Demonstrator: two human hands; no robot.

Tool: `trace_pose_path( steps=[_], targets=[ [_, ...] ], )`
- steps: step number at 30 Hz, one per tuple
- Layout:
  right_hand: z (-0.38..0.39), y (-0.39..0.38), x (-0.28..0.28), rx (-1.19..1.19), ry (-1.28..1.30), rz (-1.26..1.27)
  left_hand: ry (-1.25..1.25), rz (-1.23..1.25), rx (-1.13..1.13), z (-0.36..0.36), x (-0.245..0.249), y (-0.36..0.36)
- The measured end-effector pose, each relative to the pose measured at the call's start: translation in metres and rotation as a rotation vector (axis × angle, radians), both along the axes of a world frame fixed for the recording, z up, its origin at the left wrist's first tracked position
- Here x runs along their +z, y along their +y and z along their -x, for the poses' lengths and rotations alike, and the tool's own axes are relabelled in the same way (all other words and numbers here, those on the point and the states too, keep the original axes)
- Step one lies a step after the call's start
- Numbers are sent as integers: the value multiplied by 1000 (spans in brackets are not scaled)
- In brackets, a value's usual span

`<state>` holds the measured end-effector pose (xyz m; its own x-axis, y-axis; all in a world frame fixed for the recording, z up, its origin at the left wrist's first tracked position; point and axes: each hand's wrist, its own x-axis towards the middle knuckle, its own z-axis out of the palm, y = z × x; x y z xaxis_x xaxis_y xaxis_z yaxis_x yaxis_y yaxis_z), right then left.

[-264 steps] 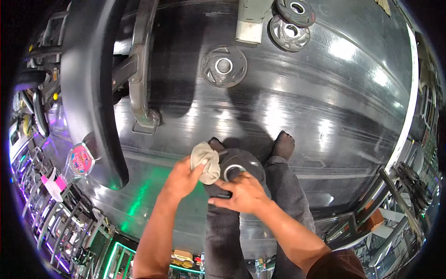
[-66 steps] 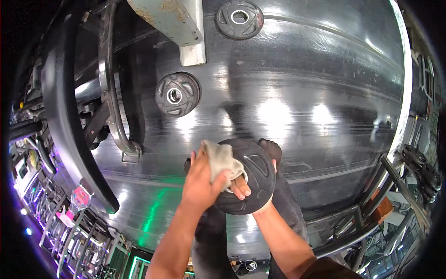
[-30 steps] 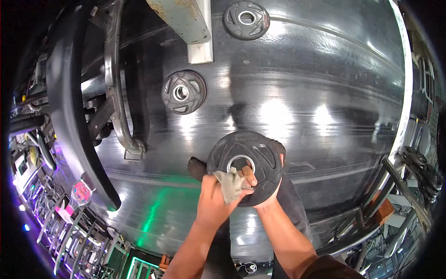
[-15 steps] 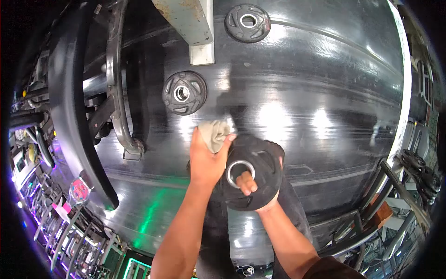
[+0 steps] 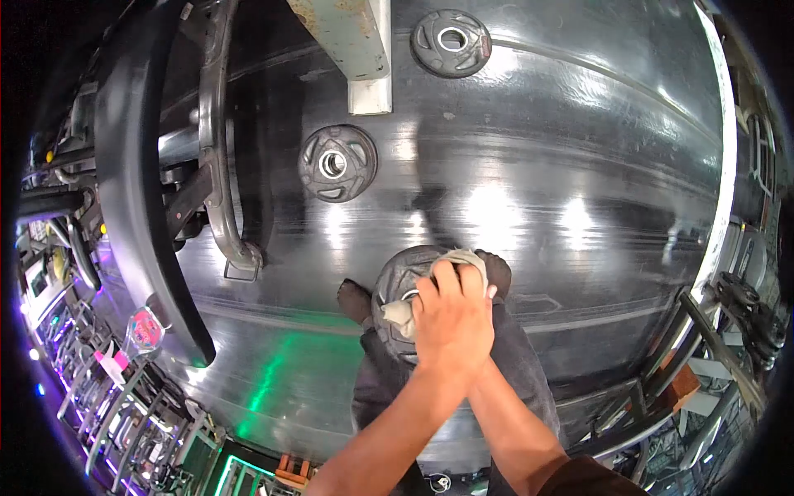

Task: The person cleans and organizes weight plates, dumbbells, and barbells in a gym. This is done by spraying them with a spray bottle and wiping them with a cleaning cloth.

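Note:
My left hand (image 5: 456, 318) presses a crumpled beige cloth (image 5: 399, 316) onto the face of a round black weight plate (image 5: 395, 277). Its fingers are bent over the cloth, which sticks out on both sides of them. The plate is held up above my legs, its metal-ringed centre hole partly covered. Behind my left hand, my right hand is hidden; only my right forearm (image 5: 514, 426) shows, reaching up to the plate's lower right side, supporting it.
Two more weight plates lie on the dark floor, one ahead (image 5: 333, 164) and one farther off (image 5: 451, 43). A metal upright (image 5: 368, 95) stands between them. On the left are a padded bench (image 5: 136, 190) and its frame (image 5: 217, 165). Gym equipment (image 5: 728, 372) stands at right.
My left hand has moved the cloth from beside the plate onto its face, rightward and across my right hand. The plate has shifted slightly left, and my right fingers no longer show through its hole.

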<state>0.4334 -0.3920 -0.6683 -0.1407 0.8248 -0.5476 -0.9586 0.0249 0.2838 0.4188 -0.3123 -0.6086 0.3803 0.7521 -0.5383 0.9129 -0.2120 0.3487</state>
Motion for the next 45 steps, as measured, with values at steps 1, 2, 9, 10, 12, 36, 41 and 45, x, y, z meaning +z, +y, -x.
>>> trace_pose_path(
  steps=[1, 2, 9, 10, 12, 36, 41, 45],
  targets=[
    [-1, 0, 4, 7, -15, -5, 52, 18, -35, -2, 5, -1],
    [-2, -1, 5, 5, -22, -5, 37, -3, -70, 0, 10, -7],
    [-8, 14, -14, -60, -219, 76, -53, 129, -190, 42, 46, -49],
    [-9, 17, -12, -65, -207, 72, -94, 139, -154, 53, 43, -47],
    [-9, 18, -12, -76, -186, 76, -179, 170, -84, 81, 35, -42],
    [31, 86, -36, 465, -730, 190, -1186, 553, 1984, 225, -74, -47],
    [72, 170, -71, 1452, -1832, 19, -1153, 468, 1952, 230, -83, -27],
    [107, 216, -105, 1749, -2331, -295, -1148, 460, 1958, 238, -73, -6]
  ],
)
